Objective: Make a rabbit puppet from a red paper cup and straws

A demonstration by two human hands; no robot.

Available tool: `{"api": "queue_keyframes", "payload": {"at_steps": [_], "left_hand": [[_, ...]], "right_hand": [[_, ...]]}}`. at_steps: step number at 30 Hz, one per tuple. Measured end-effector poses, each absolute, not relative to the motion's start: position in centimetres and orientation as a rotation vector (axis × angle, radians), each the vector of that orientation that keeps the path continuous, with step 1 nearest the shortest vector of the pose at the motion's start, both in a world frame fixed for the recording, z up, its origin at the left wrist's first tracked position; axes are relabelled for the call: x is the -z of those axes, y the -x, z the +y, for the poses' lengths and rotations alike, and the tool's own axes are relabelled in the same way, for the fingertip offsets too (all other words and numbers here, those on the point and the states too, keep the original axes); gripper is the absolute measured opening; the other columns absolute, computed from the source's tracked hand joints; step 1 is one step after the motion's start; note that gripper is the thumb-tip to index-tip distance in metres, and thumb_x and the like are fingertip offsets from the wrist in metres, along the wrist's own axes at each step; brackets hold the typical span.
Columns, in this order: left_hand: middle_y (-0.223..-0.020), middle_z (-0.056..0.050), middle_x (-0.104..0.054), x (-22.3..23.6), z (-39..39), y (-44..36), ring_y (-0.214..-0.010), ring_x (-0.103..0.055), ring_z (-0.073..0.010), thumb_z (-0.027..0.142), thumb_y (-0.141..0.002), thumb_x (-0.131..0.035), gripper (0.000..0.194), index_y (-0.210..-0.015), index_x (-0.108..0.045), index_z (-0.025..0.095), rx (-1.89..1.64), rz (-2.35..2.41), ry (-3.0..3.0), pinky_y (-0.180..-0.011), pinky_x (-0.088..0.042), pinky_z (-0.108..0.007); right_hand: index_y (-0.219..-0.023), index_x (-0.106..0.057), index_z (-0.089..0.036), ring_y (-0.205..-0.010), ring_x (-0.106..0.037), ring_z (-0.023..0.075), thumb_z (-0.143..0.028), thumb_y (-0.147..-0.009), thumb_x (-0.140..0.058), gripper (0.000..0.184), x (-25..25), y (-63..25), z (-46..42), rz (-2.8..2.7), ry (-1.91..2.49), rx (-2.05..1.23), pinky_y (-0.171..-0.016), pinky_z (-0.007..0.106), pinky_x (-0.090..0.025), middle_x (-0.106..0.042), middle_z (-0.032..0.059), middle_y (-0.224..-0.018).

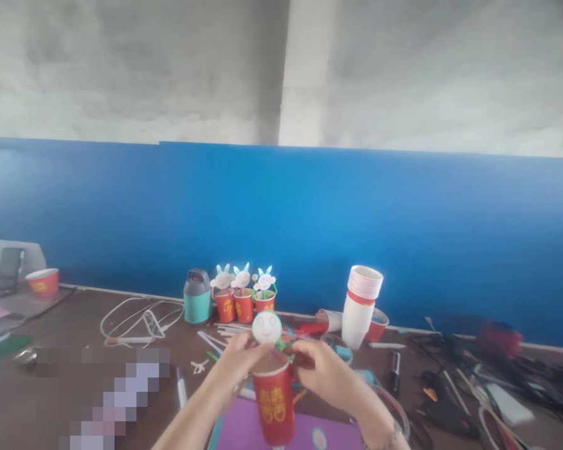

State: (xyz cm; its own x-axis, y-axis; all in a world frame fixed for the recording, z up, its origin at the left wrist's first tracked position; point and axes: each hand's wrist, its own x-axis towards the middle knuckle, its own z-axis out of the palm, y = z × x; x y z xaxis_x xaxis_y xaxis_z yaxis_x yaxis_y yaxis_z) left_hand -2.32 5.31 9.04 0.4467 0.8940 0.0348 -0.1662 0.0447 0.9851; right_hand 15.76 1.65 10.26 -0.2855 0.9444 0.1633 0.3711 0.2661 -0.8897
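Observation:
In front of me is a red paper cup with gold double-happiness characters. A round white paper face with a drawn face and green outline rises above its rim. My left hand is closed at the cup's left rim, its fingertips close to the face's lower edge. My right hand is pinched at the right rim, by a small green strip below the face. The fingers partly hide how the strip and face join the cup.
Behind stand several finished-looking red cups with eared paper faces, beside a teal-grey container. A tall stack of white cups is to the right. A purple sheet lies beneath; cables clutter the right, and a blue partition stands behind.

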Motion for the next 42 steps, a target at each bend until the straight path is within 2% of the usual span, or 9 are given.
{"api": "queue_keyframes", "payload": {"at_steps": [3,7,12,19,25,28,32,36,42], "left_hand": [[-0.107,-0.014,-0.068,-9.3,5.4,3.3,-0.099,-0.062,-0.0285,0.041,-0.069,-0.074,0.060,-0.120,-0.057,0.014,-0.803,0.596,-1.296,-0.090,-0.044,-0.041],[-0.123,-0.012,-0.059,-9.1,5.7,4.2,-0.108,-0.058,-0.0299,0.026,-0.058,-0.084,0.091,-0.136,-0.038,0.024,-0.677,0.408,-1.308,-0.091,-0.044,-0.045],[-0.123,-0.013,-0.059,-8.4,6.1,4.1,-0.108,-0.058,-0.0305,0.014,-0.060,-0.080,0.079,-0.130,-0.044,0.022,-0.678,0.505,-1.334,-0.089,-0.045,-0.045],[-0.123,-0.012,-0.057,-8.4,7.4,6.3,-0.112,-0.054,-0.0313,0.021,-0.057,-0.081,0.076,-0.125,-0.049,0.018,-0.669,0.611,-1.408,-0.093,-0.042,-0.043],[-0.121,-0.008,-0.058,-7.4,7.9,7.4,-0.111,-0.055,-0.0294,0.023,-0.054,-0.083,0.084,-0.129,-0.047,0.025,-0.489,0.710,-1.353,-0.087,-0.046,-0.037],[-0.117,-0.009,-0.061,-6.4,7.5,7.2,-0.105,-0.059,-0.0293,0.030,-0.058,-0.081,0.077,-0.128,-0.049,0.026,-0.366,0.682,-1.322,-0.083,-0.047,-0.038],[-0.122,-0.008,-0.060,-4.8,6.3,7.2,-0.111,-0.056,-0.0276,0.034,-0.062,-0.080,0.069,-0.124,-0.053,0.025,-0.371,0.561,-1.294,-0.090,-0.044,-0.037],[-0.119,-0.008,-0.062,-3.3,5.2,7.2,-0.110,-0.057,-0.0264,0.032,-0.060,-0.081,0.073,-0.126,-0.052,0.025,-0.380,0.620,-1.324,-0.089,-0.043,-0.034],[-0.115,-0.010,-0.065,-2.4,5.0,8.1,-0.105,-0.059,-0.0294,0.034,-0.060,-0.080,0.074,-0.127,-0.051,0.023,-0.387,0.864,-1.387,-0.081,-0.046,-0.034]], "right_hand": [[-0.093,-0.072,-0.020,-0.073,-0.065,0.0193,-0.017,-0.075,-0.051,0.028,-10.6,-15.7,1.6,-1.728,1.101,-1.161,-0.070,0.030,-0.053,-0.071,0.0014,-0.078],[-0.096,-0.071,-0.018,-0.079,-0.067,0.0217,-0.024,-0.076,-0.058,0.025,-10.5,-15.8,1.9,-1.617,1.092,-1.277,-0.072,0.032,-0.053,-0.072,0.0035,-0.084],[-0.096,-0.071,-0.016,-0.076,-0.068,0.0220,-0.030,-0.076,-0.061,0.026,-10.3,-15.9,2.1,-1.658,1.115,-1.237,-0.069,0.032,-0.053,-0.073,0.0042,-0.081],[-0.095,-0.070,-0.015,-0.087,-0.065,0.0218,-0.027,-0.076,-0.058,0.026,-8.7,-18.6,3.6,-1.657,1.357,-0.899,-0.079,0.032,-0.049,-0.073,0.0061,-0.092],[-0.102,-0.066,-0.014,-0.075,-0.065,0.0187,-0.030,-0.078,-0.053,0.032,-6.7,-20.9,5.2,-1.686,1.567,-0.876,-0.067,0.027,-0.049,-0.072,0.0064,-0.082],[-0.088,-0.070,-0.015,-0.066,-0.063,0.0168,-0.026,-0.076,-0.052,0.024,-6.2,-20.5,4.3,-1.845,1.629,-0.883,-0.059,0.024,-0.045,-0.071,0.0042,-0.074],[-0.064,-0.070,-0.018,-0.058,-0.060,0.0159,-0.017,-0.067,-0.055,0.015,-5.4,-19.0,1.3,-1.965,1.641,-0.932,-0.052,0.022,-0.038,-0.068,0.0005,-0.059],[-0.069,-0.072,-0.020,-0.061,-0.063,0.0166,-0.011,-0.062,-0.054,0.021,-4.7,-17.8,-1.6,-2.048,1.700,-0.867,-0.053,0.022,-0.037,-0.072,0.0013,-0.067],[-0.072,-0.071,-0.019,-0.069,-0.064,0.0180,-0.009,-0.066,-0.048,0.026,-3.6,-17.9,-2.4,-1.965,1.688,-0.687,-0.060,0.023,-0.039,-0.073,0.0031,-0.074]]}}
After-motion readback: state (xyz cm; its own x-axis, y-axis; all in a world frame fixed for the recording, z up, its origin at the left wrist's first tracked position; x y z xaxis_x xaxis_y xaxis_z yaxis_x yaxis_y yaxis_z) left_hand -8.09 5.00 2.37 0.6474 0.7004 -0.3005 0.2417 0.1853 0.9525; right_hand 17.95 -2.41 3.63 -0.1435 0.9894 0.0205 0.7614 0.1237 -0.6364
